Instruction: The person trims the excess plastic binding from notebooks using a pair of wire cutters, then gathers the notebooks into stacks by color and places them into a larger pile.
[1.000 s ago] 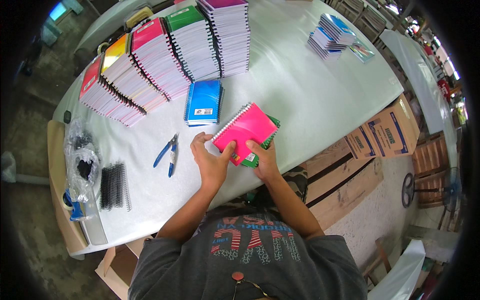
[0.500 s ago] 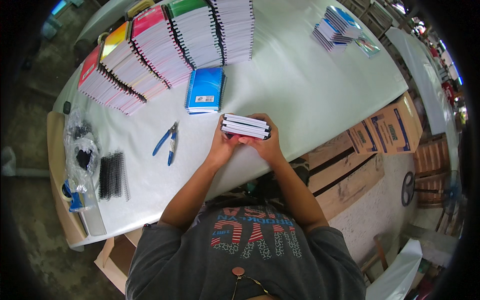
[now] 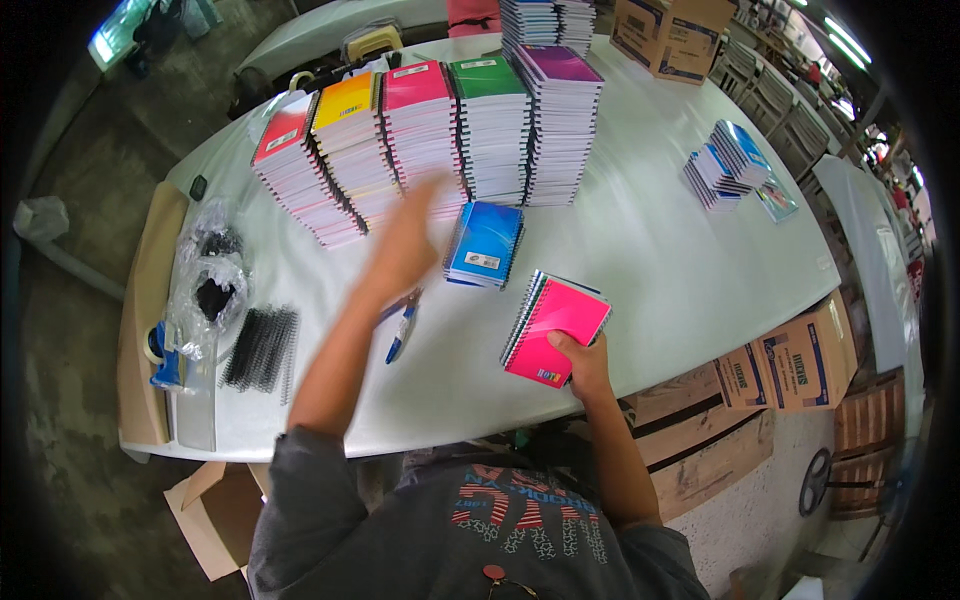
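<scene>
My right hand point(image 3: 590, 368) grips a small stack of spiral notebooks point(image 3: 562, 328), pink cover on top, with the thumb resting on that cover. My left hand point(image 3: 408, 240) is raised in front of the tall notebook stacks, smeared by motion, so its fingers cannot be made out. Just right of it lies a short pile of blue spiral notebooks point(image 3: 484, 244). Beneath the left forearm, blue-handled pliers point(image 3: 402, 328) lie on the table, partly hidden. Behind stand tall stacks topped with red point(image 3: 284, 132), yellow point(image 3: 345, 100), pink point(image 3: 416, 86), green point(image 3: 490, 78) and purple point(image 3: 560, 64) covers.
Black spiral coils point(image 3: 262, 348) lie at the table's left, beside clear plastic wrapping point(image 3: 208, 290) and a blue tape dispenser point(image 3: 166, 358). Another notebook pile point(image 3: 728, 168) sits at the far right. Cardboard boxes point(image 3: 800, 355) stand beyond the right edge; another box point(image 3: 672, 38) is at the back.
Both hands were together around the notebooks. The left has let go and swung up and left; the right has moved right with the stack, turning its pink cover upward. The view has shifted.
</scene>
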A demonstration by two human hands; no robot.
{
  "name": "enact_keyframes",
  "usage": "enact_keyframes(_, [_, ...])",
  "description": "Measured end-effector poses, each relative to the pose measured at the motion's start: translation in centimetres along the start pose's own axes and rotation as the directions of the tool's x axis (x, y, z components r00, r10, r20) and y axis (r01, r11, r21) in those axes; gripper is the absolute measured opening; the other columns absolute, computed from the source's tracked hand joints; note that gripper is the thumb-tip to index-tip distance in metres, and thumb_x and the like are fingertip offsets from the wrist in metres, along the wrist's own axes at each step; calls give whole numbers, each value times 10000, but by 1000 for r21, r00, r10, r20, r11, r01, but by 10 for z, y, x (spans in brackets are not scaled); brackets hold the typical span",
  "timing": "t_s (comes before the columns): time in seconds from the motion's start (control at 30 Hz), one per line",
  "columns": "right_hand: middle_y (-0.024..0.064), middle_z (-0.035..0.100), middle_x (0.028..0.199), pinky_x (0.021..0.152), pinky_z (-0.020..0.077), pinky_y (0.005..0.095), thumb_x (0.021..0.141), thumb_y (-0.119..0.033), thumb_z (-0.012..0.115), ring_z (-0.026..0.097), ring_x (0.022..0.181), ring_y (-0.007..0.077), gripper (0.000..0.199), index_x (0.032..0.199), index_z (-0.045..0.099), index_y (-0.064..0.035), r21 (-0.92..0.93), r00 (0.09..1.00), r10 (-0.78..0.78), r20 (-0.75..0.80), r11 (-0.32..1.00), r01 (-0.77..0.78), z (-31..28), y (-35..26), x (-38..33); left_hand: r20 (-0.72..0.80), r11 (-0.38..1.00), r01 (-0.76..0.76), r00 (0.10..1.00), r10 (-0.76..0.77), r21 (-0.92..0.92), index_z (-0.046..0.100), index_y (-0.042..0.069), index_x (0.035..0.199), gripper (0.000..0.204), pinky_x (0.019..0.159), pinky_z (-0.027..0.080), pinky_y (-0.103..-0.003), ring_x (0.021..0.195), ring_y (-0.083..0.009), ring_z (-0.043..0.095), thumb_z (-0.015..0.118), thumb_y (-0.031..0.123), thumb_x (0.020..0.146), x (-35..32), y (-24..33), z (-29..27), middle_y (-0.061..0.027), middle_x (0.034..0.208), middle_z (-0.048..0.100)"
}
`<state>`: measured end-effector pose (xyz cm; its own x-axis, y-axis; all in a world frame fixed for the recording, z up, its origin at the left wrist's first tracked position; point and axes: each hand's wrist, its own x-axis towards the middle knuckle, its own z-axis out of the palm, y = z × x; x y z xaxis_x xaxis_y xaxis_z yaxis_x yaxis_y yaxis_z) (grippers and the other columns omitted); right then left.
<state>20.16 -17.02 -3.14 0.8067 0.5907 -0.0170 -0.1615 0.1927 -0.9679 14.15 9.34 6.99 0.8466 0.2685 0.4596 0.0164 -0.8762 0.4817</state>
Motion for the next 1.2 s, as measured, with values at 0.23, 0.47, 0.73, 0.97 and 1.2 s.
enact_keyframes(0.23, [85,602,997,764,499,302,802,-127,662,598,877,157,376,1121,505,-6,347,970,200,140,907,-237,25,-10,-9,-26,894,185,981,-191,408,526,73,1233,468,881,420,-372,1033,-335,555,574,332,847,89,-82,-109,-199,1074,596])
enact_keyframes(0.47, [98,593,1001,759,502,309,817,-172,658,601,882,166,394,1123,489,10,419,956,225,189,862,-286,36,-17,-11,91,910,81,987,-129,406,665,117,1007,380,653,459,-395,709,-311,618,526,436,855,108,-94,-127,-191,753,624])
enact_keyframes(0.73, [94,602,996,758,500,301,845,-208,629,607,871,160,370,1113,496,10,417,959,202,198,868,-269,39,-22,-16,-79,805,25,997,27,593,607,111,1036,345,701,463,-449,790,-384,603,444,385,906,110,-101,-124,-211,806,624])
enact_keyframes(0.97, [100,602,1005,786,497,318,836,-151,592,611,896,179,342,1125,495,4,492,948,251,193,811,-315,32,-26,-17,-658,963,30,736,161,269,577,36,945,251,593,452,-327,594,-258,561,457,257,933,77,-25,-131,-158,661,570])
enact_keyframes(1.2, [94,559,1154,914,437,365,894,-520,439,543,1060,200,583,1226,461,-42,667,950,285,126,685,-294,24,-19,-1,72,825,-443,891,448,351,634,92,998,224,647,487,-360,762,-271,616,582,78,780,-50,72,-3,-108,952,651])
